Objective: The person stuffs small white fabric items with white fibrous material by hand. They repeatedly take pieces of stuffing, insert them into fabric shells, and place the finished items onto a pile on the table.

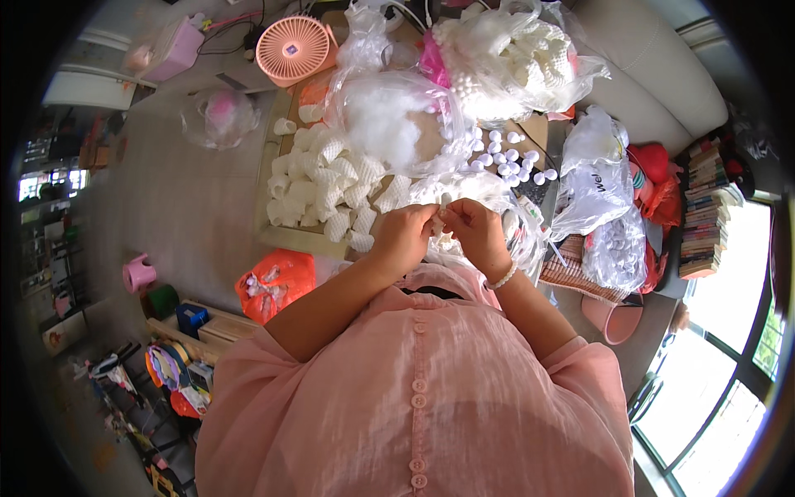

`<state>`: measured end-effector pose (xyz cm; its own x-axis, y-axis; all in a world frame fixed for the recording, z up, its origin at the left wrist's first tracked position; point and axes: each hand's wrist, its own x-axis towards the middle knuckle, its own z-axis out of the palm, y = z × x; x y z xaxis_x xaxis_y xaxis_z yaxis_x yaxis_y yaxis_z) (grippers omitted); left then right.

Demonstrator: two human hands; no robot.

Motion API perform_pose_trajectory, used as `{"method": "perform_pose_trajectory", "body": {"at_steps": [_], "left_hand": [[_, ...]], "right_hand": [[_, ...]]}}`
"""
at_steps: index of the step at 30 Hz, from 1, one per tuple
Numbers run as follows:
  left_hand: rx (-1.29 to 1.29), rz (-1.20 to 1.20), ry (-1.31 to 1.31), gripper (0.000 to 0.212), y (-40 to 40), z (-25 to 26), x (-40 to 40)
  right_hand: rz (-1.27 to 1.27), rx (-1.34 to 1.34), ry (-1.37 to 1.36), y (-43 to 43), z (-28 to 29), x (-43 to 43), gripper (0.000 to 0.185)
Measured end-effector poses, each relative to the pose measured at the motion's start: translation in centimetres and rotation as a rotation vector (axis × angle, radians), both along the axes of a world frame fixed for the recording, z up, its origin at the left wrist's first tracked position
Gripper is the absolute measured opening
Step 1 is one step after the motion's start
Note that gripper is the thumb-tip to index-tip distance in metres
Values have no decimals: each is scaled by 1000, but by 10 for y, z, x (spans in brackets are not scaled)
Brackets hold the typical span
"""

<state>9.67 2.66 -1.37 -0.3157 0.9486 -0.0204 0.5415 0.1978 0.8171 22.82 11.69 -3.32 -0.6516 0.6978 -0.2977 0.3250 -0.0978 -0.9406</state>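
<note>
Close together in front of my chest, my left hand [405, 235] and my right hand [476, 227] pinch a small white piece [445, 200] between their fingertips. Most of that piece is hidden by the fingers, so its exact kind is unclear. Left of my left hand lies a heap of white textured fabric tubes [332, 171]. Beyond my hands an open clear plastic bag holds white fluffy stuffing [385, 127]. Small white balls [504, 160], several with a little stem, are scattered past my right hand. More crumpled clear plastic [459, 183] lies directly under and behind my fingers.
A peach fan [295, 50] stands at the table's far left corner. A large clear bag of white knobbly material [522, 62] sits at the back. A red plastic bag [276, 282] is on my left, a pink bin [613, 320] on my right, near filled plastic bags [593, 168].
</note>
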Motion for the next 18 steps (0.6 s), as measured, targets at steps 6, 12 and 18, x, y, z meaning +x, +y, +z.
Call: {"method": "perform_pose_trajectory", "body": {"at_steps": [6, 12, 18], "left_hand": [[24, 6, 96, 7, 3, 9, -18], [12, -5, 251, 9, 3, 10, -35], [22, -20, 259, 12, 11, 16, -62]], "right_hand": [[-78, 95, 61, -14, 10, -16, 26], [-78, 349, -77, -10, 13, -26, 13], [-78, 403, -38, -7, 30, -64, 16]]}}
